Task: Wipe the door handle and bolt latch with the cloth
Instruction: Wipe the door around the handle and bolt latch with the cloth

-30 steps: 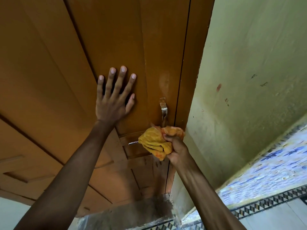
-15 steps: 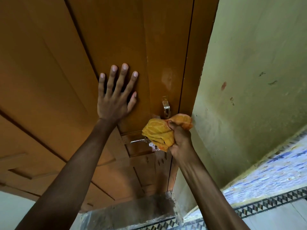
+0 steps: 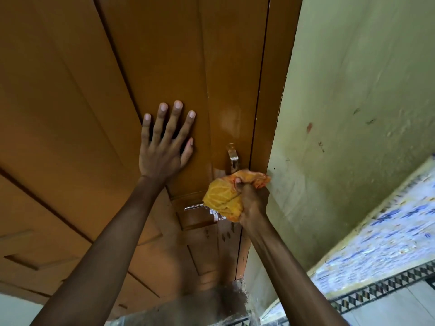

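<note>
Two hands: right (image 3: 253,198) grips cloth (image 3: 223,198) below handle (image 3: 233,158); left (image 3: 164,147) flat, spread.

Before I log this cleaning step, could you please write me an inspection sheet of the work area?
Surface: brown wooden door, closed against its frame.
Job's things: yellow cloth bunched at the door edge; metal handle above it, upper part exposed; bolt latch partly showing left of the cloth.
Clutter: nothing seen.
Grippers: left hand flat on the door, fingers spread; right hand clenched on the cloth.
Cables: nothing seen.
Surroundings: stained green wall; patterned tiles.
</note>
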`<state>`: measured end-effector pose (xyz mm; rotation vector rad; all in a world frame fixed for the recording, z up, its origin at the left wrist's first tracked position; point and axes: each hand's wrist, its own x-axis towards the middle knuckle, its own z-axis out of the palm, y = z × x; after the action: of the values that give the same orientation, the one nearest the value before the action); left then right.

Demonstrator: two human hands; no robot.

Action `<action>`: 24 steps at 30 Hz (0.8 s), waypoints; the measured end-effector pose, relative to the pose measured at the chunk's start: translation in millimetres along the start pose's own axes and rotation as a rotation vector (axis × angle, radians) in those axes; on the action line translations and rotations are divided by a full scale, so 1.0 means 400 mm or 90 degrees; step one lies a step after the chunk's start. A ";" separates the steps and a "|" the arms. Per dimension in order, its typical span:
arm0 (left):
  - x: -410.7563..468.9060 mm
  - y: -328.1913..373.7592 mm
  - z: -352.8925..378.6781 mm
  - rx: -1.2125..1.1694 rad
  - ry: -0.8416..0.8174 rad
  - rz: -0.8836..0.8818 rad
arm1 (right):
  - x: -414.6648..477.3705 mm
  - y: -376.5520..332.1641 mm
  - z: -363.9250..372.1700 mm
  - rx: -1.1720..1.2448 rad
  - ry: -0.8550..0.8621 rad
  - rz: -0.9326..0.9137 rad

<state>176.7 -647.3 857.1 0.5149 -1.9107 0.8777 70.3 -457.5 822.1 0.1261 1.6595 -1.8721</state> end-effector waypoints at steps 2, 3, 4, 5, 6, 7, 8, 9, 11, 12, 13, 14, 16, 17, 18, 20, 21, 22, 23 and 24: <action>-0.001 0.000 -0.002 -0.013 0.002 -0.002 | 0.013 0.011 -0.008 -0.040 0.010 0.005; -0.001 -0.001 -0.004 -0.019 0.000 -0.002 | 0.018 0.020 -0.012 -0.051 0.020 0.006; -0.001 -0.001 -0.006 -0.026 -0.003 -0.003 | 0.024 0.034 -0.018 -0.063 0.037 0.004; 0.000 -0.001 -0.009 -0.037 -0.006 -0.003 | 0.028 0.049 -0.027 -0.076 0.049 -0.002; 0.001 -0.001 -0.013 -0.046 -0.007 -0.002 | 0.029 0.059 -0.039 -0.087 0.059 -0.010; 0.001 -0.002 -0.015 -0.055 -0.010 -0.001 | 0.023 0.066 -0.053 -0.076 0.066 -0.027; 0.000 -0.004 -0.016 -0.065 -0.012 -0.001 | 0.013 0.075 -0.068 -0.049 0.063 -0.046; -0.002 -0.005 -0.016 -0.075 -0.014 -0.002 | 0.001 0.084 -0.081 -0.016 0.057 -0.059; -0.013 -0.006 -0.016 -0.089 -0.018 0.002 | -0.016 0.115 -0.103 -0.001 0.082 -0.089; -0.022 -0.006 -0.013 -0.090 -0.019 0.011 | -0.018 0.134 -0.106 -0.058 0.127 -0.118; -0.030 -0.007 -0.009 -0.088 -0.019 0.022 | -0.018 0.150 -0.105 -0.122 0.177 -0.147; -0.037 -0.008 -0.006 -0.085 -0.018 0.031 | -0.013 0.165 -0.099 -0.175 0.214 -0.172; -0.040 -0.010 -0.002 -0.081 -0.011 0.037 | 0.002 0.185 -0.083 -0.197 0.246 -0.210; -0.040 -0.010 0.000 -0.081 -0.007 0.037 | 0.007 0.191 -0.071 -0.199 0.255 -0.225; -0.040 -0.010 0.001 -0.083 -0.003 0.037 | 0.014 0.199 -0.057 -0.205 0.261 -0.240; -0.043 -0.010 0.003 -0.084 0.007 0.041 | 0.025 0.217 -0.023 -0.232 0.249 -0.304; -0.044 -0.009 0.002 -0.083 0.012 0.042 | 0.031 0.230 -0.004 -0.255 0.231 -0.348; -0.046 -0.009 0.003 -0.085 0.015 0.043 | 0.039 0.246 0.013 -0.284 0.212 -0.385; -0.047 -0.010 0.003 -0.088 0.016 0.045 | 0.049 0.262 0.028 -0.321 0.197 -0.399; -0.047 -0.010 0.002 -0.089 0.015 0.046 | 0.059 0.279 0.041 -0.354 0.190 -0.408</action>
<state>187.8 -650.8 841.7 0.3516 -1.9622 0.7855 113.3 -483.2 718.0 -0.4226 2.5939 -1.7783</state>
